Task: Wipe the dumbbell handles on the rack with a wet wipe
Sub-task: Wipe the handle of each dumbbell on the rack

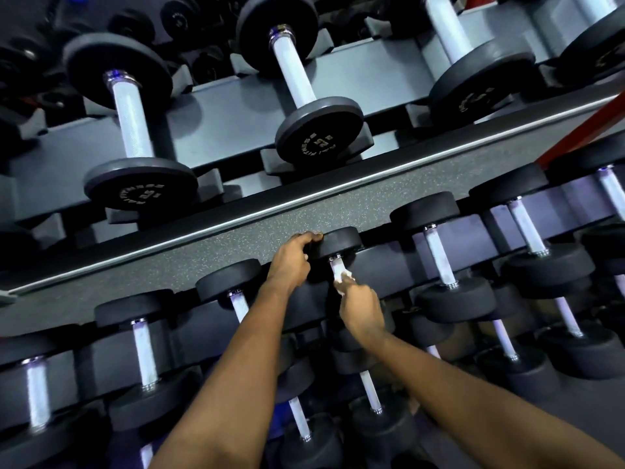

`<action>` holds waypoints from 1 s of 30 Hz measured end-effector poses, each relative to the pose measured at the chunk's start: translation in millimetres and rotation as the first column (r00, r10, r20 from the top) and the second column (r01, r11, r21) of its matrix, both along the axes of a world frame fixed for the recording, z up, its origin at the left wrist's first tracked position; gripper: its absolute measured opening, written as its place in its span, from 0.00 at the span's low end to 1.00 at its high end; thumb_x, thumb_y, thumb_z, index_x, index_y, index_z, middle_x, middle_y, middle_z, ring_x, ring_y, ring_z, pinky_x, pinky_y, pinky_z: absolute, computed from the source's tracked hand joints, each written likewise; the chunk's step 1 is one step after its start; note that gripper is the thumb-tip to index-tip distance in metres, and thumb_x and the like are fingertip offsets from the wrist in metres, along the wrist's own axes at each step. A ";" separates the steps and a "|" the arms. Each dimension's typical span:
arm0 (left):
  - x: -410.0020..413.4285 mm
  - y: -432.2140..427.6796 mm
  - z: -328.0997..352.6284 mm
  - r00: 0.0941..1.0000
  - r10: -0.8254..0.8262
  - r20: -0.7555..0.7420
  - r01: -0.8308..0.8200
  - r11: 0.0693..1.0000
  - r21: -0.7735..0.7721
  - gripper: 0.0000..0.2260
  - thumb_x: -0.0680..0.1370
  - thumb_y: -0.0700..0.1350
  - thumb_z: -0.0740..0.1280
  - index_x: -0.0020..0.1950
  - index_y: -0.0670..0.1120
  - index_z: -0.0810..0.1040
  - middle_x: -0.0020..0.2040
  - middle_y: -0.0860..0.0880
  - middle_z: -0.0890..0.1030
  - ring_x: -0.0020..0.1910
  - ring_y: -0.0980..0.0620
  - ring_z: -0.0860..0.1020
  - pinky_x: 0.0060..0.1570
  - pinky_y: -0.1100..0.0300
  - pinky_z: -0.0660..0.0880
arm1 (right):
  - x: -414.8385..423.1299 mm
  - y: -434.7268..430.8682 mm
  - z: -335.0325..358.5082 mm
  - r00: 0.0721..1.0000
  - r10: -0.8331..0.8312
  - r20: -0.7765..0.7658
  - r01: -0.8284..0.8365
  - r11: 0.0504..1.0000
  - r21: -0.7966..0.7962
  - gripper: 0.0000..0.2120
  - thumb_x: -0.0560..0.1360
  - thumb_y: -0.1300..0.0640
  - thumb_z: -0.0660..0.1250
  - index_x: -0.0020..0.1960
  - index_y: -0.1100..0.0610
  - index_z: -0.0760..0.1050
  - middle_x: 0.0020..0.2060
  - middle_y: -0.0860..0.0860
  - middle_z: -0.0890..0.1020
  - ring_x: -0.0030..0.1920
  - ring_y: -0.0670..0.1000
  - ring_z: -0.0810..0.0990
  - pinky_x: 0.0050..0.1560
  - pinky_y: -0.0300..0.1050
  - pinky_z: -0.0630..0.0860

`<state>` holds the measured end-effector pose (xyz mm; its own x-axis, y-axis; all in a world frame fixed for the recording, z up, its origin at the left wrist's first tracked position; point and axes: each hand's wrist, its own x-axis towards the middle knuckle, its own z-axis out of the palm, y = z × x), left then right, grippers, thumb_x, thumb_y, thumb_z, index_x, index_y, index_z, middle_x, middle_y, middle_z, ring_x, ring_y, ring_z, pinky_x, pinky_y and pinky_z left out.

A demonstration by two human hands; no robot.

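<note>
Closely beside neighbouring dumbbells [455, 299], left hand [291, 264] grips dumbbell head [341, 242], right hand [362, 311] clutches wipe [343, 281].

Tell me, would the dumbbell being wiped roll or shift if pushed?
Probably not easily: the dumbbell looks heavy for its size, with thick heads, and sits in the rack. Lifted out, its round heads might roll. The left hand grips one head, perhaps steadying it.

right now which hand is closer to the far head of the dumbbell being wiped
Left. The left hand grips the far head at its rim; the right hand sits further down the handle, pinching the wet wipe against it.
</note>
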<state>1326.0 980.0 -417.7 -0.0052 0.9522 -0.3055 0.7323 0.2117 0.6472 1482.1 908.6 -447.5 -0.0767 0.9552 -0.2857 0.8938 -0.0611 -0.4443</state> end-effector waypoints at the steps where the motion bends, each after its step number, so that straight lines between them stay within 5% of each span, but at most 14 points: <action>1: -0.8 0.0 -1.0 1.000 0.002 0.007 -0.002 1.000 0.008 0.30 0.72 0.26 0.63 0.65 0.56 0.78 0.67 0.54 0.77 0.64 0.52 0.77 0.66 0.56 0.73 | 6.1 -0.1 -3.0 0.997 0.080 0.011 -0.081 0.996 0.030 0.20 0.73 0.67 0.58 0.58 0.51 0.78 0.53 0.54 0.82 0.53 0.61 0.81 0.51 0.53 0.77; 5: -1.6 -5.3 1.9 1.000 -0.012 0.001 0.012 1.000 0.012 0.30 0.75 0.26 0.62 0.69 0.55 0.76 0.70 0.54 0.76 0.67 0.52 0.75 0.67 0.64 0.68 | 14.6 25.5 -10.0 0.852 0.518 0.081 -0.518 0.807 0.283 0.19 0.72 0.63 0.58 0.56 0.55 0.82 0.57 0.49 0.82 0.63 0.56 0.75 0.61 0.48 0.75; 7: -1.9 -10.7 4.8 0.999 -0.035 -0.023 0.036 0.999 0.004 0.31 0.76 0.27 0.61 0.73 0.55 0.73 0.74 0.54 0.71 0.72 0.52 0.70 0.65 0.70 0.63 | 12.6 39.0 -9.0 0.740 0.625 0.249 -0.672 0.707 0.223 0.18 0.71 0.58 0.59 0.55 0.52 0.83 0.58 0.48 0.81 0.61 0.56 0.73 0.55 0.49 0.76; 10: -1.3 -20.2 2.2 0.997 -0.073 -0.017 0.073 0.997 -0.008 0.33 0.78 0.28 0.61 0.76 0.57 0.67 0.78 0.55 0.64 0.76 0.53 0.64 0.65 0.73 0.55 | 18.8 39.7 3.6 0.625 0.604 0.495 -0.721 0.690 0.069 0.11 0.64 0.57 0.69 0.45 0.47 0.84 0.47 0.47 0.83 0.54 0.53 0.73 0.45 0.46 0.65; 13: -3.4 -26.6 2.9 0.997 -0.078 -0.008 0.078 0.997 -0.005 0.32 0.79 0.31 0.63 0.77 0.57 0.65 0.79 0.56 0.61 0.77 0.54 0.61 0.70 0.70 0.52 | 31.8 27.7 0.8 0.549 0.677 0.490 -0.766 0.643 -0.030 0.14 0.69 0.57 0.69 0.52 0.45 0.82 0.44 0.46 0.82 0.57 0.52 0.70 0.44 0.48 0.55; 17: -10.4 -36.2 11.3 0.993 -0.094 -0.067 0.094 0.996 -0.003 0.26 0.81 0.37 0.64 0.77 0.55 0.67 0.77 0.54 0.65 0.75 0.51 0.65 0.74 0.57 0.62 | 28.9 18.3 0.0 0.609 0.682 0.406 -0.692 0.706 -0.149 0.16 0.75 0.56 0.64 0.59 0.44 0.80 0.49 0.47 0.82 0.62 0.51 0.67 0.53 0.50 0.60; 21: -11.6 -53.5 24.9 0.992 -0.092 -0.087 0.094 0.995 0.023 0.17 0.81 0.42 0.64 0.70 0.53 0.75 0.61 0.46 0.82 0.59 0.45 0.80 0.60 0.50 0.76 | 26.7 8.2 7.7 0.804 0.550 0.226 -0.536 0.835 -0.126 0.14 0.75 0.56 0.65 0.56 0.43 0.81 0.49 0.48 0.82 0.61 0.50 0.70 0.55 0.48 0.62; 24: -12.7 -69.3 37.0 0.993 -0.053 -0.102 0.059 0.997 0.054 0.13 0.82 0.43 0.64 0.65 0.52 0.78 0.52 0.46 0.84 0.50 0.44 0.81 0.52 0.51 0.78 | 31.3 0.8 18.2 0.956 0.289 0.046 -0.287 0.957 -0.036 0.14 0.75 0.59 0.65 0.56 0.45 0.82 0.50 0.54 0.83 0.58 0.55 0.76 0.57 0.47 0.69; 30: -19.3 -100.9 58.5 0.995 -0.002 -0.102 0.013 0.994 0.112 0.12 0.81 0.43 0.64 0.63 0.50 0.80 0.54 0.48 0.84 0.53 0.47 0.81 0.53 0.53 0.78 | 34.1 -11.1 46.7 0.980 -0.010 -0.198 0.004 1.000 -0.030 0.15 0.71 0.64 0.63 0.49 0.51 0.84 0.47 0.49 0.86 0.52 0.53 0.83 0.51 0.47 0.79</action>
